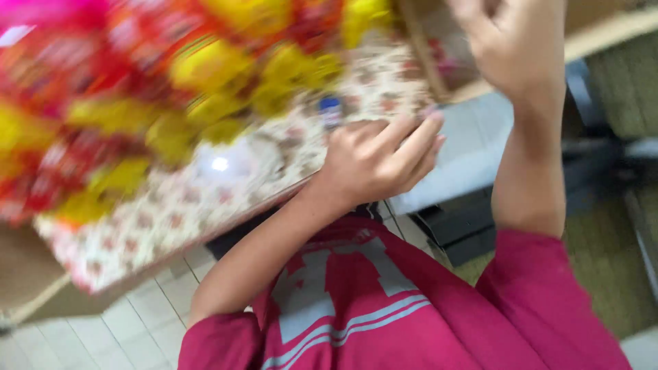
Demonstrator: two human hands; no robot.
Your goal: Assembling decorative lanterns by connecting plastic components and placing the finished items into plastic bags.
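Red-shirted chest below; left hand [373, 161] curls empty at the floral counter [171, 212] edge, right hand [514, 44] raised, fingers unclear; blurred snack packets [137, 89] need a steady reach.

The left hand [373, 161] rests at the near edge of a table covered with a floral cloth [205, 199], fingers curled loosely, nothing visibly held. The right hand [510, 41] is raised above the table's far corner, partly cut off at the top. Blurred red and yellow packets [137, 89] crowd the cloth.
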